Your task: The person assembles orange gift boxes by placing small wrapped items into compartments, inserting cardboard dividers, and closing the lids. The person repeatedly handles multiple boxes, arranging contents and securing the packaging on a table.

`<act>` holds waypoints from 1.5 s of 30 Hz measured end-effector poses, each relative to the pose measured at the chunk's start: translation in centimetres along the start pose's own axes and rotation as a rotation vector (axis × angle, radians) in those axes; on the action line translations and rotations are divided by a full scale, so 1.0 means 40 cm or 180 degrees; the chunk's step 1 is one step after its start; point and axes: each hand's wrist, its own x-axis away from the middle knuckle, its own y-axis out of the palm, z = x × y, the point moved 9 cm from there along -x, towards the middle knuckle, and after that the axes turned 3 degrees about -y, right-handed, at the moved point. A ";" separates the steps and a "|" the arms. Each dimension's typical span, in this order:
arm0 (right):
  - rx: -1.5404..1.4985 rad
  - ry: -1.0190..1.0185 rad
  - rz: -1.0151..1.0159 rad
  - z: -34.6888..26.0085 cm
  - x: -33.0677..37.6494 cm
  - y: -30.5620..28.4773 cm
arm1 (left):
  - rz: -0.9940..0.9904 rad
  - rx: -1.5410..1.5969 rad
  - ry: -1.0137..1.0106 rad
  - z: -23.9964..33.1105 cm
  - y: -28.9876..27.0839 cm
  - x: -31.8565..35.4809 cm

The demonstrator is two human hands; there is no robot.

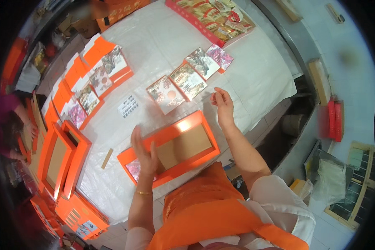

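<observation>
In front of me lies an open orange box tray (210, 151) with a brown cardboard bottom, tilted slightly across the table. At its left end sits a small pink-patterned box (134, 168), partly covered by my hand. My left hand (146, 155) is over that end, slightly blurred, with thumb and fingers apart. My right hand (224, 104) hovers beyond the tray's right end, its fingers loosely bent and apart, and I see nothing held. Nearest to it is a row of small printed boxes: a gold one (188, 81), a pale one (166, 94), a grey one (202, 63) and a pink one (220, 57).
More printed boxes with raised orange flaps (87, 100) line the left. Below them stand stacked orange trays (62, 160) and orange cartons (80, 214). A red box of wrapped packets (212, 18) is at the back. A white label sheet (128, 106) lies mid-table. A co-worker's hand (31, 130) is far left.
</observation>
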 end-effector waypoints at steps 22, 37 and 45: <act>-0.0982 -0.0270 -0.0650 -0.126 -0.199 -0.099 | -0.0232 0.0168 0.0172 0.433 0.436 -0.453; -0.0363 0.1932 -0.1572 0.216 0.455 0.164 | 0.0167 0.3864 -0.3634 0.042 0.249 0.435; 0.0281 0.2014 -0.2307 0.310 0.482 0.189 | -0.0770 0.2875 -0.4040 -0.066 0.072 0.553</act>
